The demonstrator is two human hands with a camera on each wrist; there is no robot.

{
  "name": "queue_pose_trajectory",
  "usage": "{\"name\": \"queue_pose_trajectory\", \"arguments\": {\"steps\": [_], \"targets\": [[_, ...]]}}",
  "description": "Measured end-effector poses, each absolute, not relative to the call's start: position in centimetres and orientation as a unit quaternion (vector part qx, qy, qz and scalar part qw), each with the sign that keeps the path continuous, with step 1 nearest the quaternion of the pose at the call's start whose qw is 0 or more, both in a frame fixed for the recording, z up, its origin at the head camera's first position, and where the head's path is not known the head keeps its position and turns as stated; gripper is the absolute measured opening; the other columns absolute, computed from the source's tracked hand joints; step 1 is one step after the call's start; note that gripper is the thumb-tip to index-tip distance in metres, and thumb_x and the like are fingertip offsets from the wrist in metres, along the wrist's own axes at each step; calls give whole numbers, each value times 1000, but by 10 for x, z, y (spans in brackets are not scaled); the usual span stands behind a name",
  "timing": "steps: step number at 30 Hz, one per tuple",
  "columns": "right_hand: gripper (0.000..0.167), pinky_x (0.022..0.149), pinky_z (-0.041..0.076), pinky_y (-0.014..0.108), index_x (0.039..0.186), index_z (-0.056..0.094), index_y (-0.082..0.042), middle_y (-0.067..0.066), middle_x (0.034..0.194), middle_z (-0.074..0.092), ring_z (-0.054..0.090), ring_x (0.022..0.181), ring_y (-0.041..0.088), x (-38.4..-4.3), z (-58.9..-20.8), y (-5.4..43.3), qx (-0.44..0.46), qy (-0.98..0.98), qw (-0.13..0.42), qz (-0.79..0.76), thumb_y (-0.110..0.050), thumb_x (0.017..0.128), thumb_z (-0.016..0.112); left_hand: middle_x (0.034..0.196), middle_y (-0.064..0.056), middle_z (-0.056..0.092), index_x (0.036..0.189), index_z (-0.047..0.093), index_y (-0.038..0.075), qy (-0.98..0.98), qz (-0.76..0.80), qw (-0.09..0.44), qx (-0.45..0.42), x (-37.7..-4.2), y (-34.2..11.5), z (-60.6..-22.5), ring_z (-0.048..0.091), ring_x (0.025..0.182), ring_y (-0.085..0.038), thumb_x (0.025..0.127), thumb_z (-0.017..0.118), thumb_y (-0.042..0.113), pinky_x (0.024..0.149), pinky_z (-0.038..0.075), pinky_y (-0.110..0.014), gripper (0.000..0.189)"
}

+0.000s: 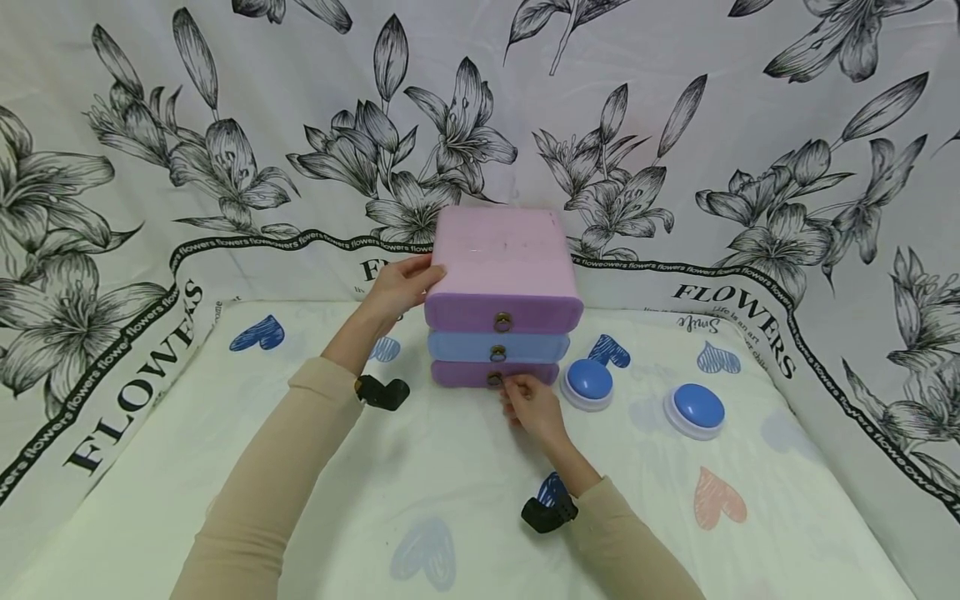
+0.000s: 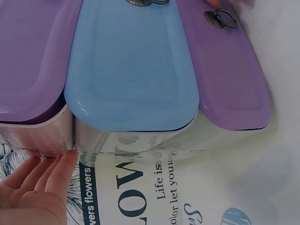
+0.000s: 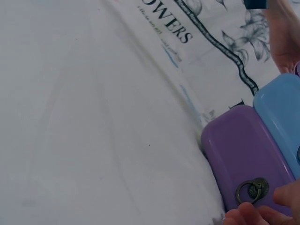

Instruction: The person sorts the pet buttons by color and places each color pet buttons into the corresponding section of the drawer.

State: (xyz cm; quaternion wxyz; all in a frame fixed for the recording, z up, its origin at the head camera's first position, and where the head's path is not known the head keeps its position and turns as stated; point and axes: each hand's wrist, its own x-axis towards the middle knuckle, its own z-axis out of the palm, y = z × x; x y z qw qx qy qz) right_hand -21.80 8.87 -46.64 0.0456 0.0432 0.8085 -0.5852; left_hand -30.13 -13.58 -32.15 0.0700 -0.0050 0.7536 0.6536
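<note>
A small chest with three stacked drawers stands on the cloth. It has a pink top (image 1: 502,250), a purple upper drawer (image 1: 465,313), a blue middle drawer (image 2: 136,70) and a purple bottom drawer (image 3: 234,150). All three drawer fronts look closed, each with a bronze ring pull. My left hand (image 1: 405,287) rests against the chest's upper left side, fingers extended in the left wrist view. At the bottom drawer's ring pull (image 3: 255,188), my right hand (image 1: 535,407) has its fingertips right by the ring, with the thumb apart from the fingers.
Two blue push buttons on white bases sit right of the chest: a nearer one (image 1: 588,382) and a farther one (image 1: 697,408). A flower-printed cloth (image 1: 637,50) rises behind. The heart-patterned white cloth (image 1: 337,517) covers the surface in front.
</note>
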Motion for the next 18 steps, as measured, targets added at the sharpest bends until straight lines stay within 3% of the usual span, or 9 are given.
{"name": "queue_pose_trajectory", "arguments": {"steps": [6, 18], "targets": [[27, 55, 56, 28, 111, 62, -6, 6, 89, 67, 62, 65, 11, -219, -468, 88, 34, 809, 68, -583, -23, 92, 54, 136, -5, 47, 140, 39, 13, 753, 654, 70, -5, -302, -135, -321, 51, 117, -17, 87, 62, 35, 97, 46, -33, 62], [37, 56, 56, 28, 114, 56, -2, 9, 95, 67, 65, 68, 12, -222, -468, 80, 28, 758, 146, -635, -33, 94, 53, 135, -4, 48, 140, 40, 13, 753, 654, 69, -4, -301, -135, -322, 52, 117, -17, 87, 62, 35, 97, 46, -33, 62]]}}
